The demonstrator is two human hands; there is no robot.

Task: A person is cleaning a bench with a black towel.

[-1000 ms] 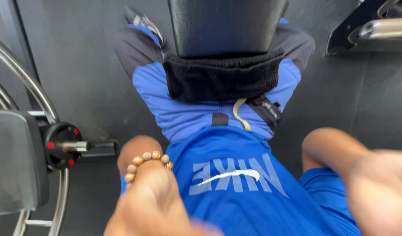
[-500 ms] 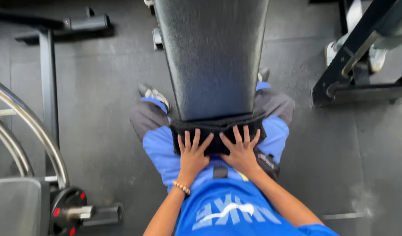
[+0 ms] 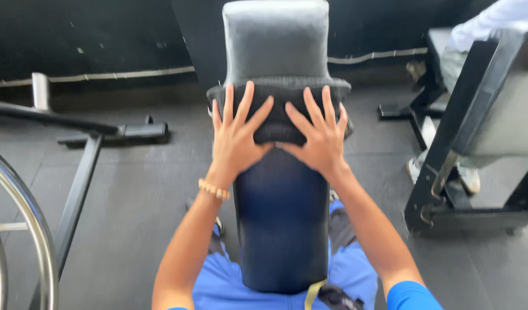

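A long padded bench [image 3: 281, 229] runs away from me between my legs, its far end [image 3: 275, 40] grey in the light. A dark cloth [image 3: 278, 95] lies across the pad near that end. My left hand [image 3: 235, 135] presses flat on the cloth's left part, fingers spread wide. My right hand [image 3: 318, 135] lies flat beside it on the right part, fingers also spread. Both thumbs point inward and nearly meet. A beaded bracelet [image 3: 213, 189] circles my left wrist. Neither hand grips anything.
A black machine frame [image 3: 447, 172] stands on the right, with another person's shoe [image 3: 470, 178] and pale trouser leg [image 3: 487, 23] behind it. A curved metal rail [image 3: 23, 206] is at the left edge. A black floor bar [image 3: 80, 183] crosses the dark rubber floor [image 3: 143, 201].
Both hands have slid the dark cloth up the bench pad, away from my body. The view has lifted from my lap toward the bench's far end.
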